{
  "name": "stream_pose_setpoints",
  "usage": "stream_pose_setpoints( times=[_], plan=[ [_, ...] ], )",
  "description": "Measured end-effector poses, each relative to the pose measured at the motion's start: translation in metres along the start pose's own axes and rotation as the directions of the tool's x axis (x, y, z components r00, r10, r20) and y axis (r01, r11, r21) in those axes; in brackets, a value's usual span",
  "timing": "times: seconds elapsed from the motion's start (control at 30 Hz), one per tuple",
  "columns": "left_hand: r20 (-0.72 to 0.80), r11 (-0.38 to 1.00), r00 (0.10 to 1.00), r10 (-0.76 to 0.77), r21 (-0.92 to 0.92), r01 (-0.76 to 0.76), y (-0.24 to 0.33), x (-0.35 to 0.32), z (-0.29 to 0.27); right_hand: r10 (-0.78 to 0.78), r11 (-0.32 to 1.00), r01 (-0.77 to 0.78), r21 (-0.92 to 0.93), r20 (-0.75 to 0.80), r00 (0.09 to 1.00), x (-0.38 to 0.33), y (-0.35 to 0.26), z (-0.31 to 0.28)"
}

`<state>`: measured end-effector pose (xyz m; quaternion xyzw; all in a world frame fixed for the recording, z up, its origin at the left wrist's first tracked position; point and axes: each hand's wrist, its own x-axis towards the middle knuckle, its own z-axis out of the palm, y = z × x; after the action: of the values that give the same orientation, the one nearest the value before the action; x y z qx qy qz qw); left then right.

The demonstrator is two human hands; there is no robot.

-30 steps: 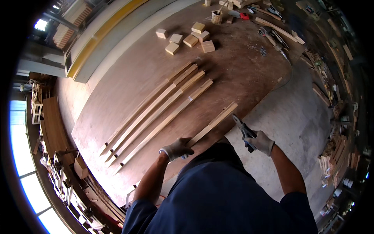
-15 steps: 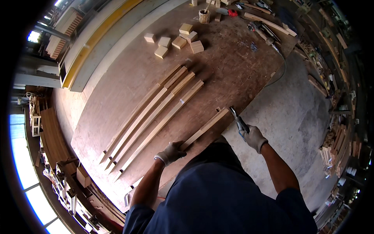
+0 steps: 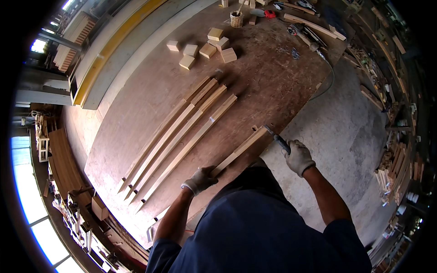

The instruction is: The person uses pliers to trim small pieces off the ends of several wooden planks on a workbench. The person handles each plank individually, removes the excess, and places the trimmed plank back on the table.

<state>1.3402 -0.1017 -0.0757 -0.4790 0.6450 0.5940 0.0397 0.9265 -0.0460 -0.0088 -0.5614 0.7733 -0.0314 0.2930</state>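
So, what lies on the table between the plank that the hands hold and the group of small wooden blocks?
In the head view, four long tapered wooden strips lie side by side between the plank and the wooden blocks; otherwise bare brown tabletop.

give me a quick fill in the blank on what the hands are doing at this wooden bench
1. The gloved left hand grips the near end of a long wooden ____.
2. The gloved right hand holds a dark-handled tool against that piece's ____ end.
3. Beside it, ____ long tapered wooden slats lie on the brown plywood benchtop.

Missing words: strip; far; four
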Motion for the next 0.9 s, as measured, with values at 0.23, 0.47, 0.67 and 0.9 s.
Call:
stream_pose_setpoints(
  times=[0.23, 0.47, 0.67, 0.9],
  plan=[
    [-0.017, 0.999, 1.000, 0.011, 0.046, -0.010, 0.008, 0.001, -0.001, 0.105, 0.903, -0.192, 0.384, 0.237, 0.966, 0.003, 0.007, 0.000],
    [-0.027, 0.998, 0.999, 0.022, 0.055, -0.021, 0.006, 0.001, -0.001, 0.113, 0.946, -0.180, 0.271, 0.245, 0.963, 0.003, 0.000, -0.013],
    [-0.042, 0.998, 0.998, 0.037, 0.045, -0.035, 0.008, 0.000, -0.001, -0.017, 0.998, 0.014, 0.056, 0.056, 0.998, 0.003, 0.010, -0.007],
    [-0.096, 0.989, 0.994, 0.042, 0.144, -0.028, 0.018, -0.012, 0.003, 0.159, 0.864, -0.328, 0.382, 0.412, 0.897, -0.003, -0.004, -0.036]
  ],
)
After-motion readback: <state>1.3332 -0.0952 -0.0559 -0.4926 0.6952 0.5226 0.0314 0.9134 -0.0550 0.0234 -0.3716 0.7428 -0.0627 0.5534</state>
